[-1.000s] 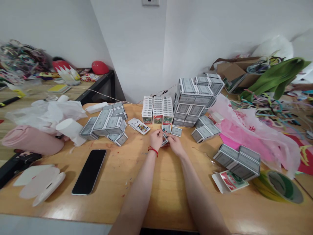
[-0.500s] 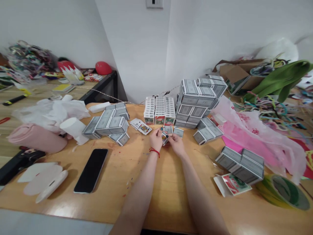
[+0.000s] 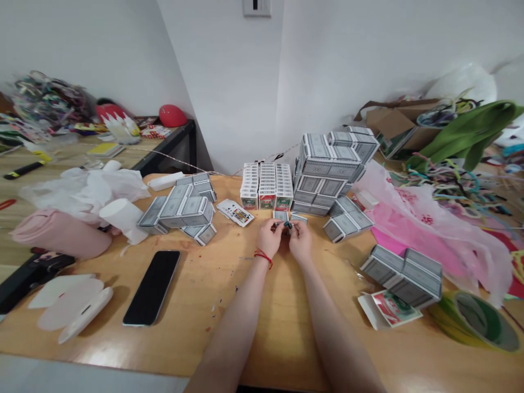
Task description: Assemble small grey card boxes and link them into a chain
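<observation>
Both hands meet at the middle of the table, fingertips close together with dark-painted nails. My left hand (image 3: 270,240), a red string bracelet on its wrist, is closed. My right hand (image 3: 300,240) is closed beside it. The playing cards seen between them a moment ago are now almost wholly hidden behind the fingers. Just beyond lie two small grey-backed pieces (image 3: 280,215), partly covered by the hands. To the left, loose playing cards (image 3: 236,212) lie face up. Behind stand three rows of white card boxes (image 3: 267,185), with red and green fronts.
Grey card boxes are stacked high (image 3: 327,169) at the right back and in a lower pile (image 3: 184,207) at left. A phone (image 3: 152,287) lies front left. At right are an opened card box (image 3: 395,308), yellow-green tape (image 3: 475,321) and a pink plastic bag (image 3: 426,218).
My hands have drawn closer together, the left shifting right and slightly down. The printed card face visible between them earlier is now covered by the fingers.
</observation>
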Action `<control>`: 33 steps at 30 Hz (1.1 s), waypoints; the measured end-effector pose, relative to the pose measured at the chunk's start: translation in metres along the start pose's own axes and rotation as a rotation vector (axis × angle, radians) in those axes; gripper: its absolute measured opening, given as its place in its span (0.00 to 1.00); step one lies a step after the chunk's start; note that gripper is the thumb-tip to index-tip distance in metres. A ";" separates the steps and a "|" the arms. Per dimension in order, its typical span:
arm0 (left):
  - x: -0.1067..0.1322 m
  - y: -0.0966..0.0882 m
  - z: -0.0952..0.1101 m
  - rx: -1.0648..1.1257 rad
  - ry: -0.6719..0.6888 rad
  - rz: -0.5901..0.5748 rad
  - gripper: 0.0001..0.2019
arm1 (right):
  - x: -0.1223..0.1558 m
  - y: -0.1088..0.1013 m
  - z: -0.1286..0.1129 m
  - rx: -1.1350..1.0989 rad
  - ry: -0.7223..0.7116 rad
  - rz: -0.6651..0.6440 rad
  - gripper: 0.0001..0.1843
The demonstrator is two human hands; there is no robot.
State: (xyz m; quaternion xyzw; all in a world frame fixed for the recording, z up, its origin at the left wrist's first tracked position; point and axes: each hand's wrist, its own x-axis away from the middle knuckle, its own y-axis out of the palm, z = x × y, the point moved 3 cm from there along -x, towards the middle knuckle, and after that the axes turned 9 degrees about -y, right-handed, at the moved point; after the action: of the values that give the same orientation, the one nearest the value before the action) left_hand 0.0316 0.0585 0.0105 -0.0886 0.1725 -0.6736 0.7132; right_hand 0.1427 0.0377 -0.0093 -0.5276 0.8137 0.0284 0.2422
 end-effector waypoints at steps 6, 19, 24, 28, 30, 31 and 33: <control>-0.002 -0.001 -0.004 0.018 -0.045 0.043 0.08 | -0.001 0.000 0.001 0.021 -0.004 -0.003 0.09; -0.005 0.000 -0.012 -0.032 -0.024 0.033 0.08 | -0.001 -0.002 0.001 0.054 0.014 0.003 0.10; -0.007 0.000 -0.013 -0.064 -0.019 0.017 0.10 | -0.002 -0.003 0.001 0.085 0.025 0.015 0.10; -0.009 0.000 -0.014 -0.079 -0.007 0.018 0.12 | -0.002 -0.003 0.000 0.115 0.022 0.020 0.10; -0.009 0.000 -0.015 -0.086 -0.015 0.016 0.13 | -0.001 -0.004 -0.001 0.127 0.024 0.029 0.10; -0.009 0.000 -0.016 -0.086 -0.016 0.013 0.13 | -0.001 -0.004 -0.001 0.130 0.025 0.034 0.11; -0.009 0.000 -0.015 -0.081 -0.008 0.005 0.12 | -0.002 -0.005 -0.001 0.128 0.027 0.044 0.11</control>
State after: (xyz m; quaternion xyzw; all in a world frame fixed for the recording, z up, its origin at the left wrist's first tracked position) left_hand 0.0258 0.0686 -0.0028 -0.1199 0.1969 -0.6640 0.7113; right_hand 0.1474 0.0368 -0.0070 -0.4935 0.8284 -0.0252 0.2639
